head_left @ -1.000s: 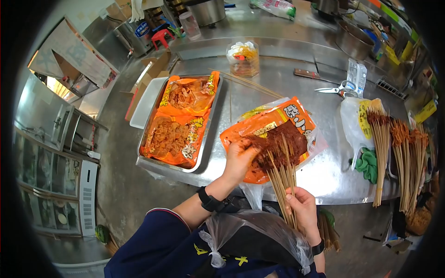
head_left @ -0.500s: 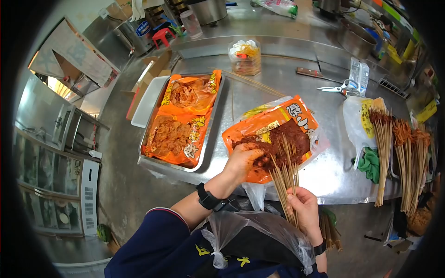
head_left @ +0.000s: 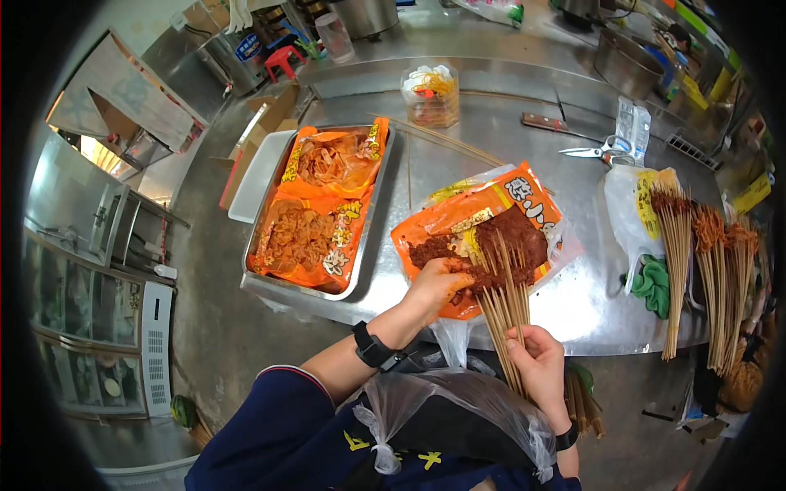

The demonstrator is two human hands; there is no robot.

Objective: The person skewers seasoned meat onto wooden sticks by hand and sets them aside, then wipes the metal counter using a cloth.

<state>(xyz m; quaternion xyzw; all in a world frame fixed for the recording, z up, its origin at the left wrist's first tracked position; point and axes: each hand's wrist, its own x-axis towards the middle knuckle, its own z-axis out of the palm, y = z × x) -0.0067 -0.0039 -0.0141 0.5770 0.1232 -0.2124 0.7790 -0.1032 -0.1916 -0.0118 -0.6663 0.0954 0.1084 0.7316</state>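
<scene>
In the head view, my right hand grips a fanned bundle of bamboo skewers by their lower part. The skewers' upper ends lie over dark red, sauce-coated food on an open orange packet. My left hand is at the packet's near edge, left of the skewers. Its sauce-stained fingers are bent and drawn together by the food; whatever they pinch is too small to make out. Several loose skewers lie behind the packet.
A metal tray with two opened orange packets stands left. Behind are a clear tub, a knife and scissors. To the right lie a green cloth, a plastic bag and loaded skewer bundles.
My left hand has drawn back slightly from the food, and its fingers have come closer together. My right hand keeps hold of the skewers in nearly the same place.
</scene>
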